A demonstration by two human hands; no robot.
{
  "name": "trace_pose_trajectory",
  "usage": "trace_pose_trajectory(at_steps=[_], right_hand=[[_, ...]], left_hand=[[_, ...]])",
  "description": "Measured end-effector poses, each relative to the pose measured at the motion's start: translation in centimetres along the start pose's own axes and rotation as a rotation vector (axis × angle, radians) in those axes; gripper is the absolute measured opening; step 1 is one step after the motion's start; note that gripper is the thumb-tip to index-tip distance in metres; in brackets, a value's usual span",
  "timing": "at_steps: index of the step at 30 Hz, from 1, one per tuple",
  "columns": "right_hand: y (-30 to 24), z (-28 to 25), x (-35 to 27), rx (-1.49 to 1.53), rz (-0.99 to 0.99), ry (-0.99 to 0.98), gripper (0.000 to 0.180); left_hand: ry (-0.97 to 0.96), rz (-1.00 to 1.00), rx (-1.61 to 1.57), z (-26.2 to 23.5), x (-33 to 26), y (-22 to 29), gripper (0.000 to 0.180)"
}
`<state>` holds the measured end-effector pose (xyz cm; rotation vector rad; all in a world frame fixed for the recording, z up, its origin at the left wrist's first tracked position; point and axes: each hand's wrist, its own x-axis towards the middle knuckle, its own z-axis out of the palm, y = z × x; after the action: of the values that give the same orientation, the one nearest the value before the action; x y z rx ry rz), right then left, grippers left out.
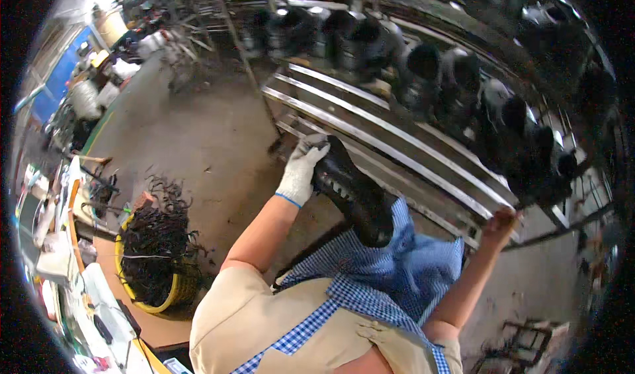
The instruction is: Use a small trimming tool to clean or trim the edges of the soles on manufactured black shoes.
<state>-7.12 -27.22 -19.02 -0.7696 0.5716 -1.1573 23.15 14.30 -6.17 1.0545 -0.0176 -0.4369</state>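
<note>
The white-knit-gloved left hand [301,167], fingers closed on the upper end of the glossy black shoe [354,192] at the frame's centre, does best gripping firmly without denting it; whether the blurred bare right hand [500,227], right of centre, is open or holding anything, I cannot tell.

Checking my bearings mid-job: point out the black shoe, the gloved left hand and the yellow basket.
Black shoe [360,197]: head view, middle of its dark surface.
Gloved left hand [301,170]: head view, middle of the white glove.
Yellow basket [120,260]: head view, left side of its rim.
</note>
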Motion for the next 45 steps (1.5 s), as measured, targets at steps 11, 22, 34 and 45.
trace_pose_trajectory(at_steps=[11, 22, 34, 45], right_hand=[[-0.7, 6.4, -19.3, -0.428, -0.083, -0.229, 0.067], [-5.0, 5.0, -21.4, -0.912, -0.453, 0.004, 0.049], [-9.0, 2.6, -21.8, -1.099, 0.161, -0.321, 0.078], [-10.7, -6.4, -24.9, -0.080, -0.093, 0.514, 0.043]], left_hand=[[-0.492, 0.578, 1.225, 6.7, -3.9, -12.7, 0.050], [-1.173, -0.014, 1.057, 6.0, -9.9, -14.8, 0.042], [-1.213, 0.272, 0.852, 10.2, -8.6, -12.6, 0.044], [-1.096, 0.913, 0.748, 13.2, -11.1, -8.2, 0.038]])
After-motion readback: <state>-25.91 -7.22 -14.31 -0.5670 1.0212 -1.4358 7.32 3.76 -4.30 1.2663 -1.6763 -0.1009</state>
